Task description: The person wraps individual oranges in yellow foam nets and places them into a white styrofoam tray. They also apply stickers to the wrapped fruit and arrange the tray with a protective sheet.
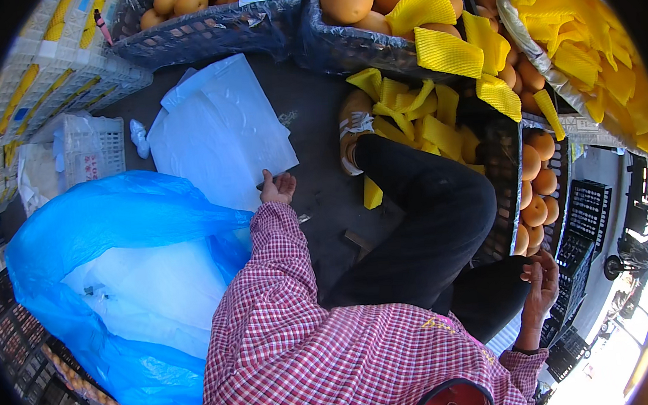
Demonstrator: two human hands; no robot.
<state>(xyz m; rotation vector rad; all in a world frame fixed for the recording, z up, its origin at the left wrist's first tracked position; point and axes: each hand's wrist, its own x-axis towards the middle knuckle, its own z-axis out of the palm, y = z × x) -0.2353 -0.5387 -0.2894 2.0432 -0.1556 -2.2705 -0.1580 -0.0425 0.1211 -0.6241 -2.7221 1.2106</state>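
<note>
My left hand is turned palm up at the near edge of a stack of translucent plastic sheets on the dark floor. Its fingers are loosely curled and nothing shows in the palm; whether the thumb touches the sheets is hard to tell. Beside my left forearm, a blue plastic bag gapes around a white plastic liner. My right hand hangs half curled by my knee, with no object visible in it. Close to it, round orange fruits lie in a black plastic crate.
Yellow foam net sleeves are scattered by my shoe, and more fill a white sack. Crates of orange fruit line the far side. White crates are stacked at left, black crates at right.
</note>
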